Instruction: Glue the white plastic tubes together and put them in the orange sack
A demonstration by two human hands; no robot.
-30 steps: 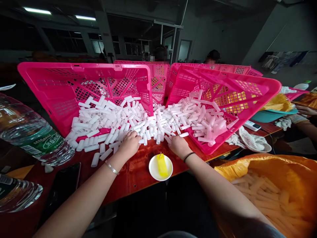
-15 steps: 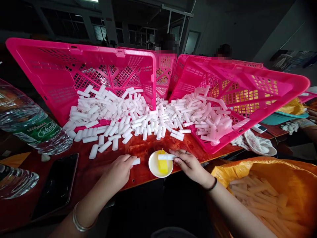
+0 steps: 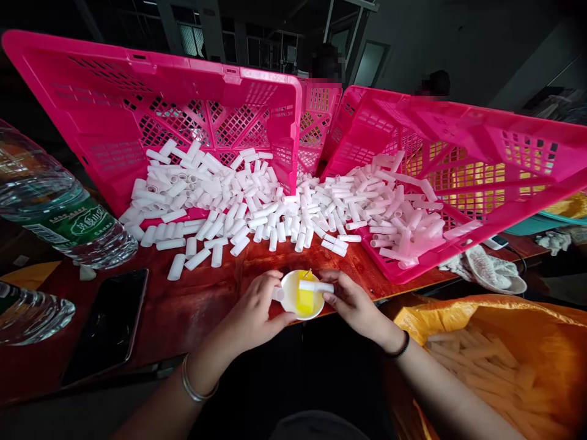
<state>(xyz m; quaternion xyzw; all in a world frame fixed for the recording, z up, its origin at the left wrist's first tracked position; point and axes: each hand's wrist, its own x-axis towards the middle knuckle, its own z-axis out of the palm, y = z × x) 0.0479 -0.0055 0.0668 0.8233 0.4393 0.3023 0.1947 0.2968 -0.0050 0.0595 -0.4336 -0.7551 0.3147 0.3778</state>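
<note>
A small white bowl [image 3: 288,287] with a yellow block [image 3: 304,302] in it stands near the table's front edge. My right hand [image 3: 355,305] pinches the end of a white tube [image 3: 316,286], which lies level over the bowl and the yellow block. At the bowl's left rim, my left hand [image 3: 257,308] has a short white tube [image 3: 277,294] at its fingers, and its thumb reaches along the bowl's lower edge. Beyond both hands spreads a large heap of white tubes [image 3: 238,208].
Two pink crates, left [image 3: 183,73] and right [image 3: 458,122], lie tipped with tubes spilling out. On the left are a water bottle [image 3: 68,214], a second bottle [image 3: 32,315] and a phone [image 3: 107,324]. An orange sack [image 3: 527,311] of long tubes stands at right, below a glove [image 3: 495,269].
My left hand has moved right with its short tube, up to the bowl's left rim. My right hand still holds its tube over the bowl. The view has shifted slightly.
</note>
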